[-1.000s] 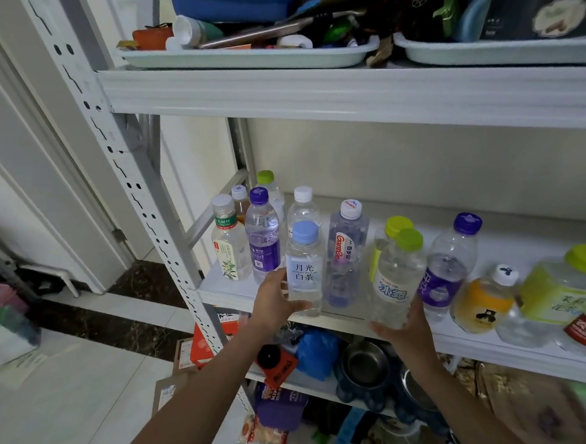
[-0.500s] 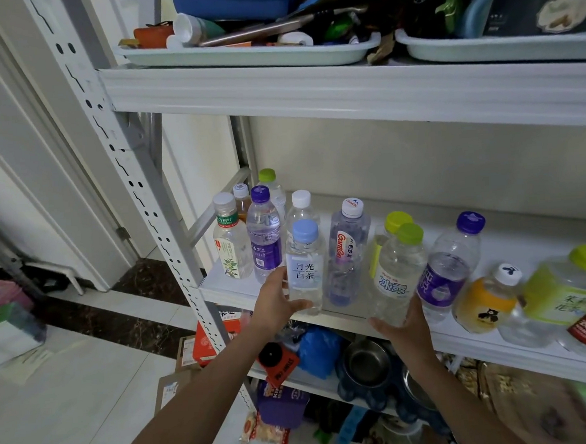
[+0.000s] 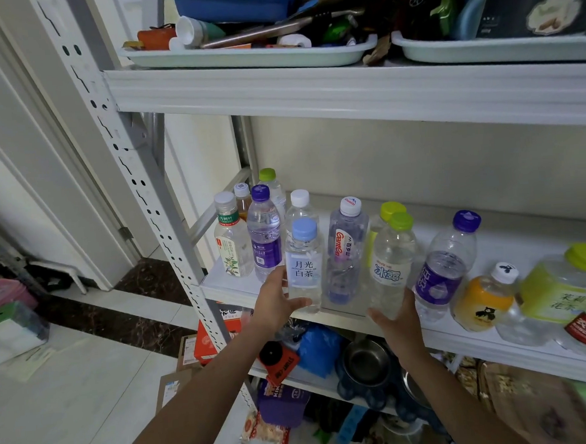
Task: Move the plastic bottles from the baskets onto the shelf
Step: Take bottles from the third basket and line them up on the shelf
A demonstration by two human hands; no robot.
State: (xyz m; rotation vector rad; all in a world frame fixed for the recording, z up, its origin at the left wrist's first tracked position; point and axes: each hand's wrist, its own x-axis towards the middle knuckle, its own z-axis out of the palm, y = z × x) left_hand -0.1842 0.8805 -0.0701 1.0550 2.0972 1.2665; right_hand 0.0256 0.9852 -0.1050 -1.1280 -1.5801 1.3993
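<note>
Two hands work at the front edge of the middle shelf [image 3: 519, 239] of a white metal rack. The left hand [image 3: 276, 305] grips the blue-capped bottle [image 3: 304, 265] low on its body. Its thumb curls across the front near the base, and the other fingers are hidden behind the bottle. The right hand [image 3: 399, 321] cups the green-capped bottle [image 3: 390, 267] at its base, with the thumb on the left side and the fingers wrapped round the right. Both bottles are upright, clear and at the shelf's front lip, but whether their bases rest on the board cannot be told.

Bottles around the two held ones:
- To the left stand a white-capped tea bottle [image 3: 233, 246] and a purple-capped bottle [image 3: 264, 237], both upright and just beside the blue-capped bottle.
- Between the two held bottles, a little further back, stands a white-capped bottle with red lettering [image 3: 346, 253].
- To the right a second purple-capped bottle [image 3: 442, 271] leans to the right. Beyond it an orange bottle [image 3: 482, 303] and a large bottle with a yellow-green lid [image 3: 563, 284] lie tilted against each other.

On the upper shelf sit two pale trays [image 3: 247, 56] — both loaded with mixed items. Below the middle shelf, a metal bowl [image 3: 365, 358] and a blue bag [image 3: 318, 350] sit side by side.
</note>
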